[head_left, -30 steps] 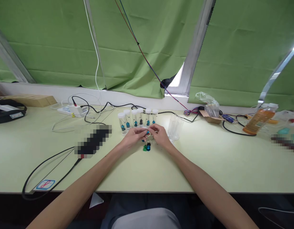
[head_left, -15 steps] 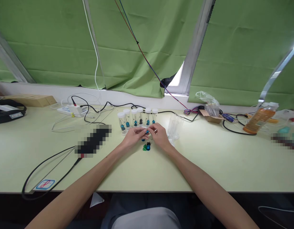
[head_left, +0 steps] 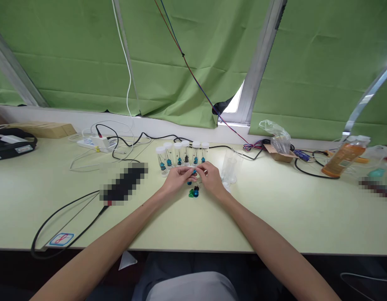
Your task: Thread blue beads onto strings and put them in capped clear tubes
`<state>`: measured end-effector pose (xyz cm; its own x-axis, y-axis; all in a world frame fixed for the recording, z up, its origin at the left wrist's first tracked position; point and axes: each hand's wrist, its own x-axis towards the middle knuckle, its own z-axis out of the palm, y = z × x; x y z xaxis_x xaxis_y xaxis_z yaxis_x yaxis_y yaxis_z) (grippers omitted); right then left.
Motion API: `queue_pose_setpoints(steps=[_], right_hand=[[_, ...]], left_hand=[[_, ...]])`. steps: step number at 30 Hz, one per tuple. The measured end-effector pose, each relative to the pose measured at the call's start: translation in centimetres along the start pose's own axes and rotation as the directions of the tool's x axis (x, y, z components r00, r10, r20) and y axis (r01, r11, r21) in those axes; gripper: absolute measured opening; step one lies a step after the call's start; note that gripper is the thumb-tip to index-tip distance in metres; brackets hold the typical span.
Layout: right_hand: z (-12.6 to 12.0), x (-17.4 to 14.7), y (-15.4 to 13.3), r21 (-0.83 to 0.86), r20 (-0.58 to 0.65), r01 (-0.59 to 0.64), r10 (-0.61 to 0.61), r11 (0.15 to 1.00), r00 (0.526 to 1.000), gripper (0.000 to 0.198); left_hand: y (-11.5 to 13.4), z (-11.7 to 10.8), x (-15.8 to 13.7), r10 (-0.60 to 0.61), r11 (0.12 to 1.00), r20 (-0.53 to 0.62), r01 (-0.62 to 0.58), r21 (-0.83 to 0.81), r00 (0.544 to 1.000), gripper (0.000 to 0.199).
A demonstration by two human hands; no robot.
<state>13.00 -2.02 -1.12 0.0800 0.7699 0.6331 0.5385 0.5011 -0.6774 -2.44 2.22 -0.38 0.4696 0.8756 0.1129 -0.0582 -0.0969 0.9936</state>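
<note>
Both hands meet over the middle of the table. My left hand [head_left: 178, 177] pinches a small shiny blue piece [head_left: 194, 172] from the left. On its other side, the fingertips of my right hand [head_left: 210, 175] close on the same piece. Its exact kind is too small to make out. Just below the hands lie a loose blue piece [head_left: 196, 193], a green piece [head_left: 191, 193] and a dark one. Behind the fingers stands a row of clear tubes [head_left: 162, 161] with white caps, each holding small blue or dark pieces with thin wires.
Empty clear tubes [head_left: 229, 166] stand right of my right hand, with white caps [head_left: 226, 186] beside them. A blurred-out black object [head_left: 124, 184] with a cable lies left. An orange drink bottle [head_left: 345, 156], a small cardboard box [head_left: 279, 154] and a power strip [head_left: 97, 143] sit farther back.
The whole view has shifted slightly to the left, so things appear a little farther right. Both hands keep nearly the same pose around the blue piece.
</note>
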Motion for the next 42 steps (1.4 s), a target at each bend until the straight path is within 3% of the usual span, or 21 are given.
queue_pose_setpoints(steps=[15,27,42], right_hand=[[0.11,0.00,0.01,-0.007,-0.013,-0.005,0.005,1.000,1.000,0.022],[0.13,-0.06,-0.51,0.090,-0.040,-0.090,0.094,0.992,0.995,0.021],[0.16,-0.21,-0.80,0.116,-0.047,-0.077,0.083,0.990,0.995,0.021]], left_hand=[[0.54,0.34,-0.32,0.016,0.999,-0.029,-0.017,-0.032,0.999,0.046],[0.27,0.31,-0.28,0.033,0.997,-0.053,-0.037,-0.070,0.998,0.042],[0.36,0.49,-0.32,0.010,0.992,-0.067,-0.019,-0.126,0.998,0.043]])
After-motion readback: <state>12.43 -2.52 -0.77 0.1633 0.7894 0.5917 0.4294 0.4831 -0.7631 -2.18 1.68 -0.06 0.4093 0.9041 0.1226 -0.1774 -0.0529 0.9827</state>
